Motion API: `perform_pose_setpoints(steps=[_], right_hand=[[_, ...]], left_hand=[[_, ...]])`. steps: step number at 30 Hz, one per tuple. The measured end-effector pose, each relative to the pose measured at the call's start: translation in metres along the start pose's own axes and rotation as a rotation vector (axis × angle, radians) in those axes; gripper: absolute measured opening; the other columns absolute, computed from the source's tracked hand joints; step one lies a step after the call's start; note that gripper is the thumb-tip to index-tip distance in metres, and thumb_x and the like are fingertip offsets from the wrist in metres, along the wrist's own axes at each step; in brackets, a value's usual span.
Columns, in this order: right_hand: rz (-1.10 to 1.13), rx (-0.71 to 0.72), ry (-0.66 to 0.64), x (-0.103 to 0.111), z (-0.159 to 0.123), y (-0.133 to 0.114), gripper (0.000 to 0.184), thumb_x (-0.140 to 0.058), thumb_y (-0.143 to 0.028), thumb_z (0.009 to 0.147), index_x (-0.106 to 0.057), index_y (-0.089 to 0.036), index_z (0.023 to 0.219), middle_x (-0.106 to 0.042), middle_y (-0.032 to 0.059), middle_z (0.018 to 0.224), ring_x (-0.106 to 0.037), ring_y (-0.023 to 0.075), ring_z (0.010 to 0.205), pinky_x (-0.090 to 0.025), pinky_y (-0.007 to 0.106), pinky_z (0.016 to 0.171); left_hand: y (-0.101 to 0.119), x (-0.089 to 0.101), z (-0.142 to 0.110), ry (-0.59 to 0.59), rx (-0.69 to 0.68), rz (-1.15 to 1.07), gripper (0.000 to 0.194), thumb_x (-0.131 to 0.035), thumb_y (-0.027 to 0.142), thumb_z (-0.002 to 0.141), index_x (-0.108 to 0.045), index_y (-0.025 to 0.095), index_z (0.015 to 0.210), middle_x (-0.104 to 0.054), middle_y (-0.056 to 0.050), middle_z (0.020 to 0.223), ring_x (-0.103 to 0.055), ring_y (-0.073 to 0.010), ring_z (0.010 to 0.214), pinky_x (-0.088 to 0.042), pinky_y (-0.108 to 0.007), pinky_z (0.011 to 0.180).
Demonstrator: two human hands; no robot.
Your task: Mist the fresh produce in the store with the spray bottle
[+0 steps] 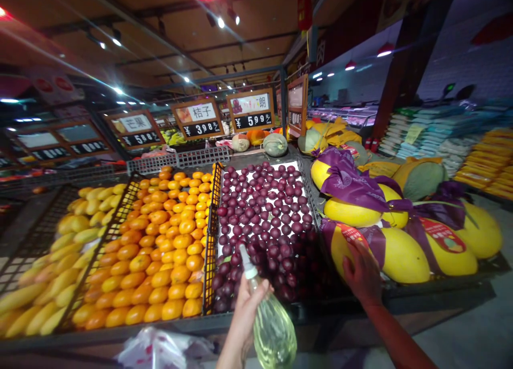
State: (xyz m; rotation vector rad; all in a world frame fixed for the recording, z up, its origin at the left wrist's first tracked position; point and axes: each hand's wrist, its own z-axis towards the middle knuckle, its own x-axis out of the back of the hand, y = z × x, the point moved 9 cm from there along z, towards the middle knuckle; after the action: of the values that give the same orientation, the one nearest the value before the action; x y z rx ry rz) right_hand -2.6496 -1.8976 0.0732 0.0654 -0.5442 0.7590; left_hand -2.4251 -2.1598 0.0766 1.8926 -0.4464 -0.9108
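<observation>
My left hand [245,310] is wrapped around the neck of a clear, greenish spray bottle [276,331]. Its pale nozzle points forward over a black crate of dark purple plums [276,219], which lie partly on white lining. On the right, my right hand [364,277] rests against a yellow melon [339,249] with a purple wrap and a red label. Its fingers are spread and hold nothing that I can see. More yellow melons [404,256] in purple wraps lie beside and behind it.
Mandarins [160,251] fill the crate left of the plums, with mangoes [56,273] farther left. Price signs [251,110] stand behind the crates. A plastic bag [160,350] is at the bottom front. Bagged goods [425,139] are stacked at the far right.
</observation>
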Motion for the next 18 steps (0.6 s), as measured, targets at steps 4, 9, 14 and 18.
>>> perform_pose_setpoints(steps=[4,9,14,18], right_hand=[[0.001,0.0,0.007,0.0,0.0,0.0,0.039,-0.048,-0.031,0.098,-0.055,-0.011,0.131,-0.057,0.0198,0.137,-0.056,0.0344,0.124,-0.046,0.049,0.103],[0.0,0.0,0.012,0.002,0.002,-0.002,0.04,-0.049,-0.029,0.097,-0.054,-0.013,0.133,-0.057,0.0187,0.138,-0.055,0.0322,0.127,-0.045,0.048,0.106],[-0.004,-0.002,0.012,0.0,0.002,-0.001,0.04,-0.047,-0.029,0.097,-0.053,-0.013,0.133,-0.056,0.0182,0.139,-0.051,0.0325,0.131,-0.045,0.049,0.107],[-0.013,-0.009,0.002,-0.001,0.001,0.0,0.04,-0.046,-0.031,0.098,-0.052,-0.014,0.134,-0.056,0.0172,0.139,-0.052,0.0322,0.13,-0.045,0.049,0.105]], left_hand=[[0.024,0.057,0.0,0.23,-0.006,-0.066,0.07,-0.094,0.043,0.055,-0.051,0.025,0.108,-0.062,0.003,0.087,-0.068,-0.0147,0.076,-0.056,-0.026,0.071],[0.042,0.066,0.006,0.234,-0.039,-0.028,0.068,-0.093,0.039,0.057,-0.053,0.026,0.11,-0.063,0.002,0.09,-0.07,-0.0163,0.078,-0.057,-0.027,0.072],[0.026,0.007,0.025,0.006,-0.02,0.042,0.062,-0.09,0.039,0.062,-0.051,0.023,0.108,-0.06,0.004,0.081,-0.067,-0.0137,0.075,-0.053,-0.025,0.073],[0.01,-0.073,0.03,-0.309,-0.052,0.185,0.048,-0.082,0.033,0.072,-0.052,0.022,0.109,-0.056,0.004,0.079,-0.057,-0.0094,0.071,-0.045,-0.021,0.068]])
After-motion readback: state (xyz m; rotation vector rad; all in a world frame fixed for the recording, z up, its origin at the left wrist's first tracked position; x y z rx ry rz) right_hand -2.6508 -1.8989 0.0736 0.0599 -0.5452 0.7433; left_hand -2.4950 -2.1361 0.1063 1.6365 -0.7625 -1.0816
